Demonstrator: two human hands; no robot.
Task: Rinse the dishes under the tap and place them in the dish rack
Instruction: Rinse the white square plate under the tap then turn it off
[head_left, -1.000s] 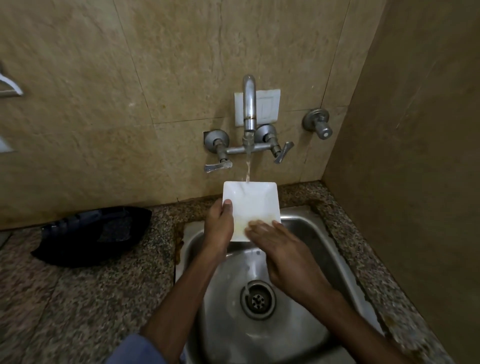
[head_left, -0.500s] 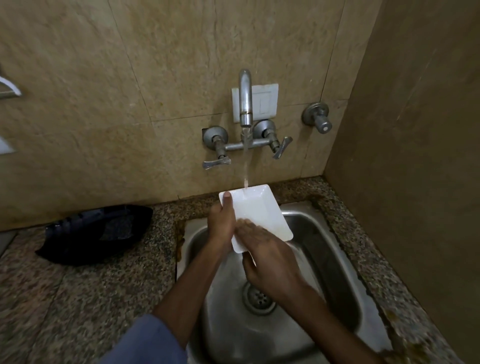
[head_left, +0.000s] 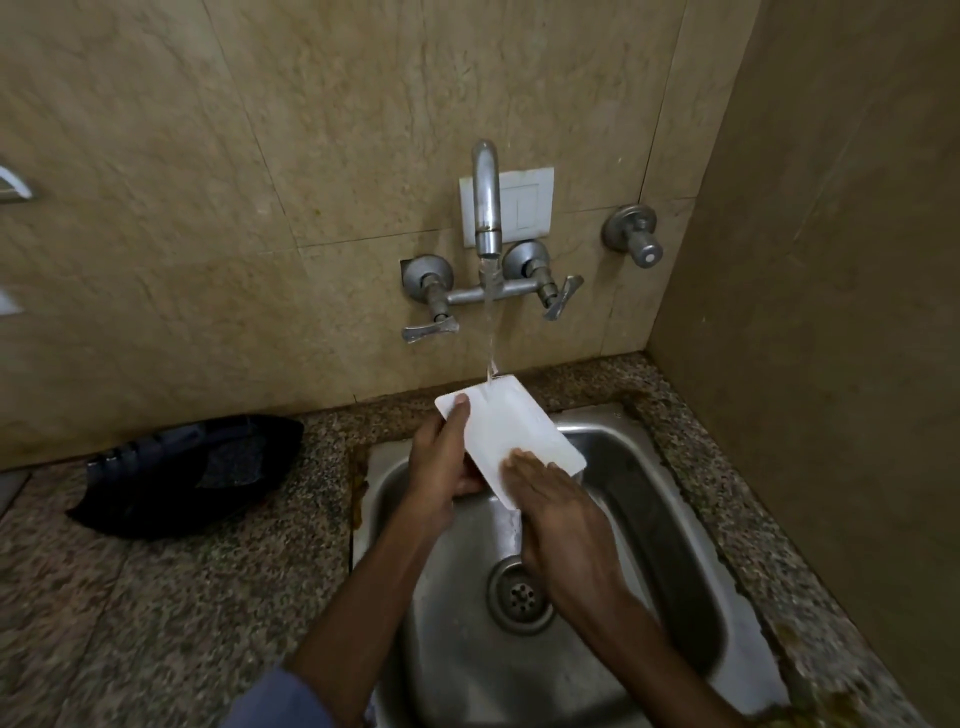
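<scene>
1. A white plate (head_left: 519, 431) is held tilted over the sink (head_left: 649, 493). Its far edge is struck by the water stream (head_left: 491, 332) from the tap (head_left: 485, 197).
2. The plate's left edge is gripped by the left hand (head_left: 441, 462), with the thumb laid on top. The right hand (head_left: 556, 509) is pressed flat on the near part, fingers straight and not curled round it.
3. Rinsing of this plate is judged to be under way, and racking is not yet done.
4. No dish rack can be made out. A dark object (head_left: 192, 467) on the counter (head_left: 156, 597) cannot be identified, and no other dishes are seen.
5. No brand, label or writing can be read. The white switch plate (head_left: 527, 208) behind the tap appears blank.
</scene>
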